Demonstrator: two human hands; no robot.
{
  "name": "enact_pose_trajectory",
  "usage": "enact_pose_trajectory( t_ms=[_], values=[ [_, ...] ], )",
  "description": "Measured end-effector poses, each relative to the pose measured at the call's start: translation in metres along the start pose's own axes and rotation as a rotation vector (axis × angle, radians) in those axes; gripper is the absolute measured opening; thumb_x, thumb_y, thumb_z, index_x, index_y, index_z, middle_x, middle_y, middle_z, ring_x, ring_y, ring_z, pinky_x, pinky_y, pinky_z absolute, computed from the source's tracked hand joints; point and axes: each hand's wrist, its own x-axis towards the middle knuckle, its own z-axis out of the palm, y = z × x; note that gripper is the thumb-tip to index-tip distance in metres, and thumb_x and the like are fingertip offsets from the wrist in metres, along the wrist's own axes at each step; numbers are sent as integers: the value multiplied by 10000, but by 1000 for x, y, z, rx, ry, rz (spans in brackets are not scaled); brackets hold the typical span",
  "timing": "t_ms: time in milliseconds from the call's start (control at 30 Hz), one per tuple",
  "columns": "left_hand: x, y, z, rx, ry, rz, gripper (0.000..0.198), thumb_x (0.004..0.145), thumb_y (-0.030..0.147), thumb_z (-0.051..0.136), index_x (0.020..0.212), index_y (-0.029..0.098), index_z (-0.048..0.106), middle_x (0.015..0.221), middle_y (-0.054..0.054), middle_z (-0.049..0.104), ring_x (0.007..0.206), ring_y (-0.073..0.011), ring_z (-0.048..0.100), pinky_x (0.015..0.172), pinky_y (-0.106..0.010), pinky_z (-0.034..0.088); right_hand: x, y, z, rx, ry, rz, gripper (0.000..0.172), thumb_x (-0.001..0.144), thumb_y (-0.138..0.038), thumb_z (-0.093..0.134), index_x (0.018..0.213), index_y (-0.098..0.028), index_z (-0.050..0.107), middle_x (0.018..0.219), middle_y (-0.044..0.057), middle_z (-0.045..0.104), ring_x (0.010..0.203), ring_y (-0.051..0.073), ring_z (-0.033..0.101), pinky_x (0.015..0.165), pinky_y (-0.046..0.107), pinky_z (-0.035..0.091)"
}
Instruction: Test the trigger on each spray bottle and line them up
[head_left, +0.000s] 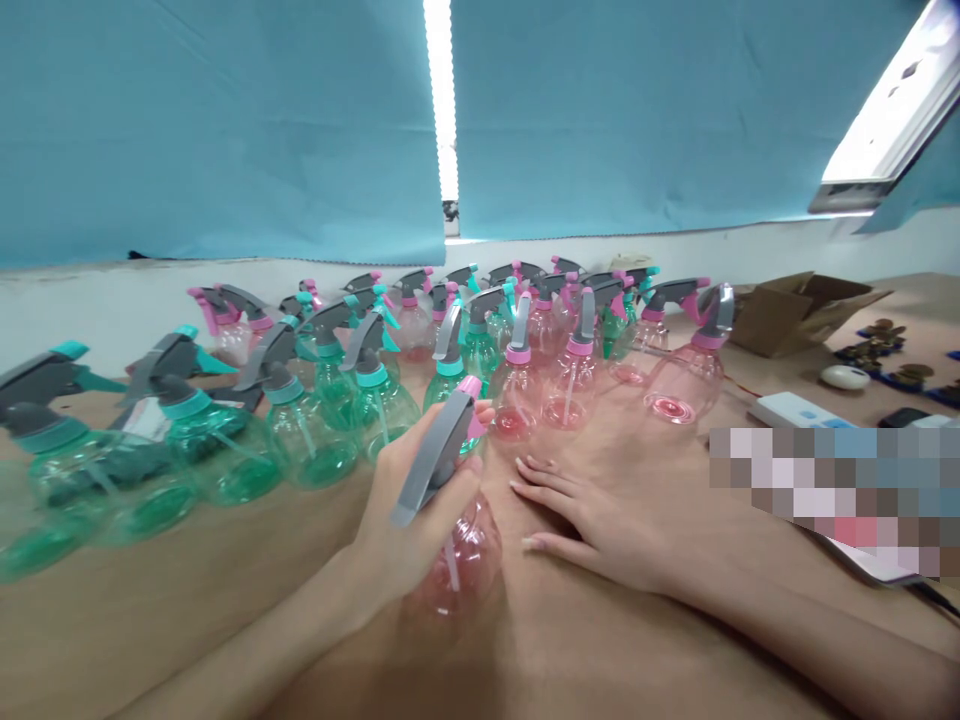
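My left hand [420, 500] is wrapped round the neck of a pink spray bottle [461, 560] with a grey and pink trigger head, near the middle front of the wooden table [570, 650]. The bottle looks upright. To its right, my right hand [592, 520] lies on the table with fingers spread and nothing in it. Just beyond my hands stand two pink spray bottles [514, 405] [570, 390] side by side. Green spray bottles [311, 440] form a row on the left. Another pink bottle [684, 380] leans at the right.
More pink and green bottles crowd the back, before a white wall [90, 310] and blue curtains [600, 110]. An open cardboard box [787, 310], a white mouse [844, 377], small metallic parts [877, 350] and a blurred-out device are at the right.
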Motion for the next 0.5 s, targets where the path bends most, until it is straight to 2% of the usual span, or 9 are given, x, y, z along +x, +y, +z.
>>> enact_pose_trajectory(
  t_ms=[267, 500],
  values=[
    [0, 0, 1, -58, -25, -31, 466, 866, 189, 528, 1314, 313, 513, 949, 14, 630, 581, -108, 432, 599, -268, 426, 0, -2, -1, -7, -2, 7, 693, 918, -618, 469, 1453, -179, 431, 1546, 100, 339, 1444, 288, 263, 1183, 499, 234],
    [-1, -2, 0, -31, -28, -28, 441, 875, 201, 524, 1303, 308, 523, 892, 19, 620, 558, -108, 436, 582, -268, 434, 1, -1, 0, -12, -12, 4, 716, 920, -623, 458, 1453, -145, 426, 1548, 119, 326, 1448, 291, 251, 1185, 496, 228]
  ],
)
